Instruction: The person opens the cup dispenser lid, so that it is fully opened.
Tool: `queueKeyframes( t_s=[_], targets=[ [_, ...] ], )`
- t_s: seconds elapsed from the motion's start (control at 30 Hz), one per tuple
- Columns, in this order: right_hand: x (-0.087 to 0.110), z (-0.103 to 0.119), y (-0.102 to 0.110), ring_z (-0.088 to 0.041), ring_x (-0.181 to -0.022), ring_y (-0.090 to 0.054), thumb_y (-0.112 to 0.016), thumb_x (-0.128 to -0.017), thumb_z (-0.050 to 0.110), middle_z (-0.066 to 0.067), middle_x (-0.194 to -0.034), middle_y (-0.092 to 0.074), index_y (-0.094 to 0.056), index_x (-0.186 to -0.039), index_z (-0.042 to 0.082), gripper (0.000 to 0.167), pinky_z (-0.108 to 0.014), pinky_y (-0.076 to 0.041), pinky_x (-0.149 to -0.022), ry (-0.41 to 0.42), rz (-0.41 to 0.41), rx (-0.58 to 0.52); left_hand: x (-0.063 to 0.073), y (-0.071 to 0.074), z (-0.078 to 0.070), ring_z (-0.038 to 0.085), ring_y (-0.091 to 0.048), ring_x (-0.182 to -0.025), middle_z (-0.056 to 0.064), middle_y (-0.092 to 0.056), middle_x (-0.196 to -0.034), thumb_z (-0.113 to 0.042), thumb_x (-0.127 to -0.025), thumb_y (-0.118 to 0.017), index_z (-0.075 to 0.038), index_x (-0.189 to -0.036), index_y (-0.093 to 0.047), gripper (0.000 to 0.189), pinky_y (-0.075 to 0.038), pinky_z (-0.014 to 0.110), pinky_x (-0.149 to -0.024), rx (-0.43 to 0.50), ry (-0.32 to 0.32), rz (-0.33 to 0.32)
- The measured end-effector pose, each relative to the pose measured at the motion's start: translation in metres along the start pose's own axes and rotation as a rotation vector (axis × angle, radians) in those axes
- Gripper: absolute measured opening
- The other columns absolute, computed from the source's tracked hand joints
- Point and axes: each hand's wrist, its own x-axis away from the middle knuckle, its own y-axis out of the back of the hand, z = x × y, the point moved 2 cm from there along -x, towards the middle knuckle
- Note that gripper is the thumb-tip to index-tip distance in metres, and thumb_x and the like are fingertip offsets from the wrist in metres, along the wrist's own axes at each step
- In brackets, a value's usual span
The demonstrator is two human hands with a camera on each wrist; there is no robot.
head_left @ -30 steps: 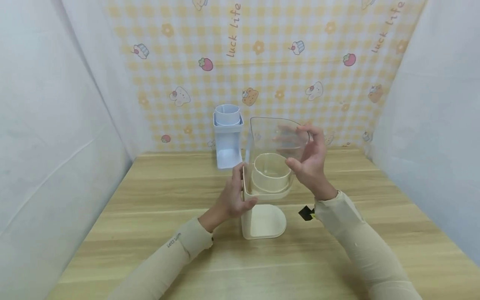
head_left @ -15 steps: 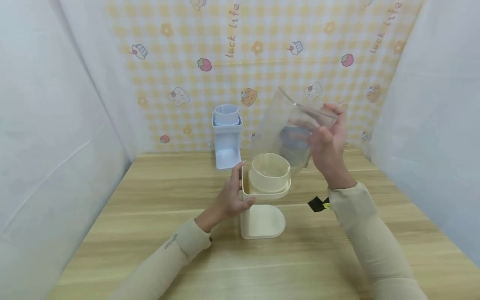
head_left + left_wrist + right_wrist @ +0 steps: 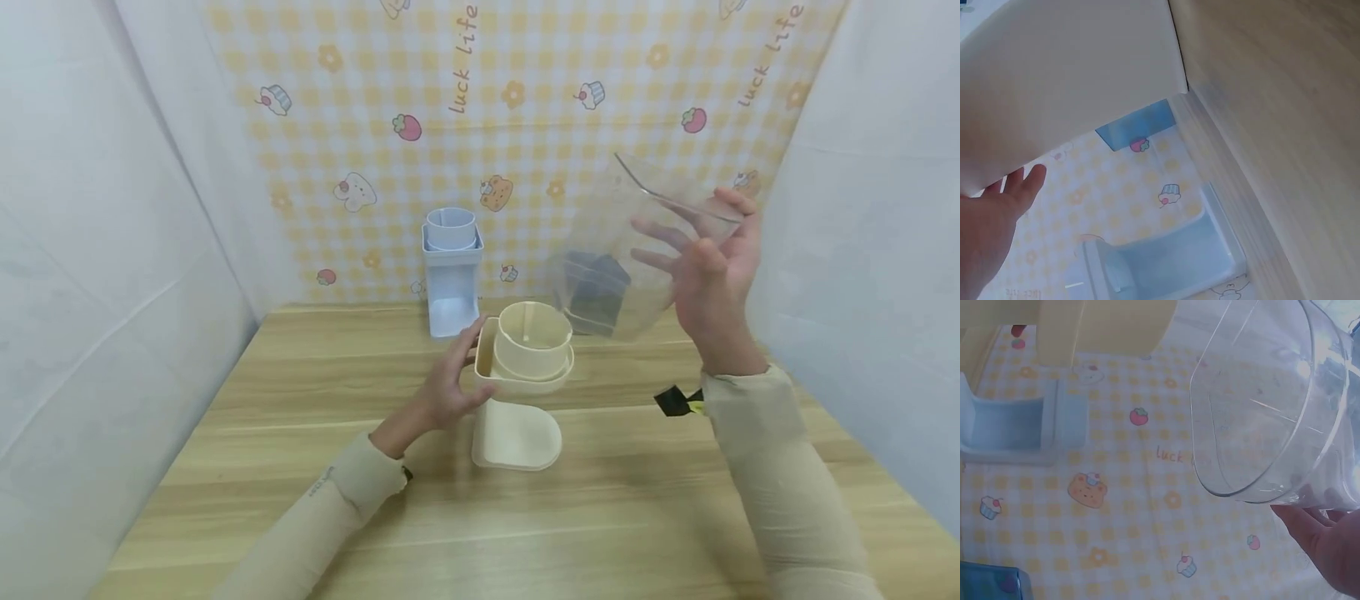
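My left hand (image 3: pixel 448 387) grips the side of a cream dispenser stand (image 3: pixel 525 385), which stands on the table. The stand has a round collar (image 3: pixel 531 362) on top and a rounded base plate (image 3: pixel 521 437) below. To the right and above it, my right hand (image 3: pixel 716 287) holds a clear plastic container (image 3: pixel 626 217), tilted and apart from the stand. In the right wrist view the container's open rim (image 3: pixel 1194 425) faces the cream stand (image 3: pixel 1107 328). The left wrist view shows my left fingers (image 3: pixel 1034 181) against the stand's pale back (image 3: pixel 1072 81).
A light blue stand (image 3: pixel 452 283) of similar shape stands at the back of the table (image 3: pixel 337 358). Right of it, partly seen through the clear container, is a translucent blue container (image 3: pixel 596 296). A patterned yellow cloth (image 3: pixel 450 158) hangs behind.
The clear container has been lifted off the cream stand and carried up and to the right by my right hand. The stand has shifted slightly left, still in my left hand.
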Motion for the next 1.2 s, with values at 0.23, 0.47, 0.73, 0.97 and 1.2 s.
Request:
queueKeyframes(
  t_s=[0.23,0.47,0.73,0.97,1.2],
  targets=[
    [0.003,0.015,0.011,-0.05,-0.093,-0.067,-0.088,-0.068,0.003,-0.032,-0.119,-0.061,-0.04,-0.125,0.003,0.074,-0.055,-0.058,-0.068,-0.005,-0.046,0.029,-0.001,0.012,0.002,0.039,-0.049,-0.127,0.023,-0.042,-0.146,-0.054,-0.093,-0.06,0.004,-0.144,-0.044,0.079,-0.053,0.051,-0.091,-0.033,-0.07,-0.078],
    [0.012,0.027,0.024,-0.049,-0.09,-0.068,-0.091,-0.068,0.01,-0.033,-0.113,-0.064,-0.04,-0.126,0.001,0.077,-0.052,-0.059,-0.07,-0.008,-0.063,0.089,-0.002,0.02,-0.005,0.044,-0.056,-0.114,0.03,-0.049,-0.136,0.008,-0.081,-0.071,0.012,-0.132,-0.053,0.055,-0.057,0.05,-0.08,0.011,-0.053,-0.147],
    [0.027,0.035,0.033,-0.043,-0.096,-0.069,-0.093,-0.065,0.012,-0.029,-0.111,-0.062,-0.044,-0.121,-0.003,0.076,-0.047,-0.06,-0.071,0.016,-0.052,0.159,-0.005,0.03,-0.032,0.027,-0.061,-0.106,0.032,-0.055,-0.126,0.014,-0.086,-0.065,0.016,-0.123,-0.056,0.038,-0.057,0.044,-0.082,0.081,0.11,-0.222],
    [0.04,0.031,0.044,-0.033,-0.098,-0.069,-0.087,-0.074,0.007,-0.024,-0.113,-0.063,-0.045,-0.122,-0.004,0.065,-0.036,-0.059,-0.08,0.04,0.023,0.289,-0.004,0.03,0.002,0.018,-0.062,-0.097,0.033,-0.057,-0.121,0.015,-0.089,-0.062,0.017,-0.12,-0.058,0.032,-0.056,0.021,-0.072,0.185,0.174,-0.339],
    [0.049,0.026,0.059,-0.029,-0.102,-0.066,-0.088,-0.073,0.007,-0.022,-0.117,-0.065,-0.046,-0.123,-0.004,0.065,-0.031,-0.058,-0.078,0.04,0.073,0.34,-0.006,0.033,0.011,0.025,-0.063,-0.097,0.021,-0.061,-0.123,-0.002,-0.094,-0.066,0.006,-0.117,-0.067,0.025,-0.056,0.026,-0.074,0.034,0.221,-0.441]
  ],
)
